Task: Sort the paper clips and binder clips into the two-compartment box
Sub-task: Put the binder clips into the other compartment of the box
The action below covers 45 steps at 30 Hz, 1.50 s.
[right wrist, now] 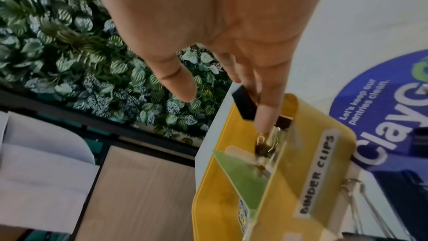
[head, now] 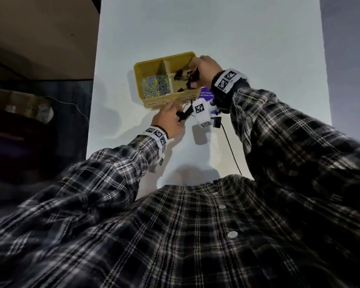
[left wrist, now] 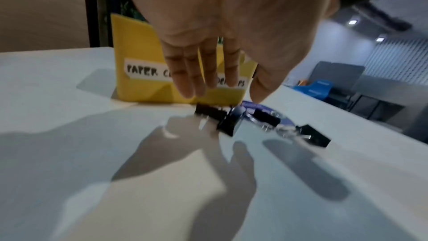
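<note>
While the right hand [right wrist: 231,47] pinches a black metal binder clip [right wrist: 243,104] over the yellow plastic two-compartment box [head: 146,67] at upper centre, it should release low, as the left hand [left wrist: 231,43] hovers slack-fingered.

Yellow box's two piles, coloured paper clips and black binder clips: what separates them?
In the head view, only the yellow plastic box's own divider wall stands between the coloured paper clips and black binder clips.
</note>
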Tool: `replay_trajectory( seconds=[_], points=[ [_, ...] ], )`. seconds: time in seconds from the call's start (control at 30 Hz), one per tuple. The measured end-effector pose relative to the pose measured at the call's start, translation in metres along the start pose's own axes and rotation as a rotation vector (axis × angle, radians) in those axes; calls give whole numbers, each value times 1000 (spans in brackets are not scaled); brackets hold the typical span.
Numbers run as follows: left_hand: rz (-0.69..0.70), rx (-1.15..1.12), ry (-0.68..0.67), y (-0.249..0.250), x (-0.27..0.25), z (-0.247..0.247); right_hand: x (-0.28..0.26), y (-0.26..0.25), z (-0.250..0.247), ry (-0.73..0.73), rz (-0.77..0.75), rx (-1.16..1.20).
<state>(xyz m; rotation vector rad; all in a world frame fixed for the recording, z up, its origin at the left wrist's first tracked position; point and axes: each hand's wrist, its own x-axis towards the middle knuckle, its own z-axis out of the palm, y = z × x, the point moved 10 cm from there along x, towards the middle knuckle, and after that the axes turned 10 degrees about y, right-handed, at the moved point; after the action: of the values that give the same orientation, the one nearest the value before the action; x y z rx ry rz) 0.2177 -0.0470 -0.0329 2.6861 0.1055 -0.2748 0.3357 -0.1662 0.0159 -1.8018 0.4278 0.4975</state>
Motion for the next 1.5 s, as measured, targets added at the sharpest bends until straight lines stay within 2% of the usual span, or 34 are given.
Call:
replay_trajectory(
  seconds=[0.07, 0.13, 0.23, 0.3, 0.4, 0.47, 0.57, 0.73, 0.8, 0.9, 1.0, 1.07, 1.17, 1.27, 1.33, 1.37, 1.5],
  points=[
    [-3, 34, -59, -7, 0, 21, -1, 8, -13, 63, 3, 80],
    [35, 68, -87, -5, 4, 33, -7, 24, -40, 197, -32, 112],
    [80, 177, -134, -3, 10, 46, -21, 64, -76, 356, -77, -145],
    [119, 232, -110, 2, 11, 46, -27, 98, -82, 311, -101, -432],
    [123, 219, -70, 4, 6, 43, -37, 148, -64, 86, -165, -862],
    [112, 183, -68, 2, 0, 44, -44, 160, -55, 60, -237, -1001],
    [49, 54, -58, -7, -9, 41, -47, 153, -54, 130, -270, -973],
    [-43, -203, -52, -12, -16, 19, -45, 142, -58, 110, -183, -917],
    [-35, -303, -25, -2, -12, -4, -43, 122, -63, 173, -186, -788],
    [-27, -424, 112, 19, 11, -56, -42, 75, -68, 285, -280, -529],
    [-26, -416, 224, 38, 44, -103, -40, 25, -64, 345, -386, -364],
    [-27, -421, 223, 42, 61, -116, -33, 4, -55, 298, -399, -354],
    [-59, -280, 260, 34, 67, -118, -22, -2, -45, 204, -355, -424],
    [19, -173, 340, 40, 51, -110, -20, 14, -65, 321, -324, -477],
    [137, -91, 257, 47, 34, -76, -21, 41, -69, 338, -299, -588],
    [185, -53, 182, 47, 26, -54, -20, 57, -63, 299, -294, -661],
    [207, 90, -130, 27, 7, 29, -25, 113, -25, 19, -314, -942]
  ],
)
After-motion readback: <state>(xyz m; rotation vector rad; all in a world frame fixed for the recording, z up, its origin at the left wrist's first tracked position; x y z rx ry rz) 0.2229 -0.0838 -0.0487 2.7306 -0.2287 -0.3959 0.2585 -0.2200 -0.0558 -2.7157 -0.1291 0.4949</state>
